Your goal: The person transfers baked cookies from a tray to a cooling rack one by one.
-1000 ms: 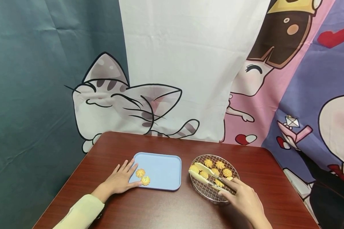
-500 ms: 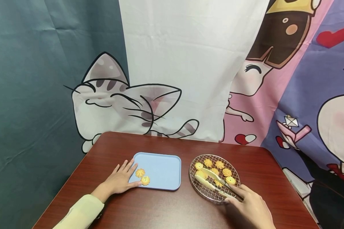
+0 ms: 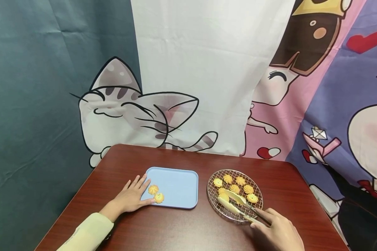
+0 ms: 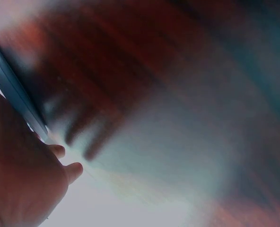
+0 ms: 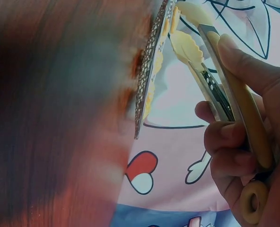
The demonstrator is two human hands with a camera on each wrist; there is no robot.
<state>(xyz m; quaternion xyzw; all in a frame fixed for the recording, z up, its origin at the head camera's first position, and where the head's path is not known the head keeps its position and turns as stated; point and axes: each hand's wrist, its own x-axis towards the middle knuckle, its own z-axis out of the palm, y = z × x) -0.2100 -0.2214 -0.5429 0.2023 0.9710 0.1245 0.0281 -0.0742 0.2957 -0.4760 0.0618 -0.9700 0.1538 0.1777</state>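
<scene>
My right hand [image 3: 279, 230] grips a pair of tongs [image 3: 228, 205] with pale yellow tips, held low over a round wire rack [image 3: 214, 206]. The tong tips are spread apart and overlap a piped cookie [image 3: 223, 192] at the rack's near left. In the right wrist view, fingers and thumb wrap the tongs [image 5: 239, 101], with a ring at their end. My left hand [image 3: 130, 197] lies with fingers spread at the left edge of a light blue tray [image 3: 180, 188]. On that tray are a star-shaped cookie [image 3: 153, 189] and a round cookie [image 3: 159, 198], the latter by my thumb.
Several more golden cookies [image 3: 248, 189] lie on the rack. The tray and rack stand side by side on a reddish-brown table [image 3: 176, 230]. A cartoon-printed curtain [image 3: 194, 69] hangs behind the table's far edge.
The tongs and right hand have moved right and nearer to me, from the rack's left rim to its near-left cookies. The left hand and tray stay put.
</scene>
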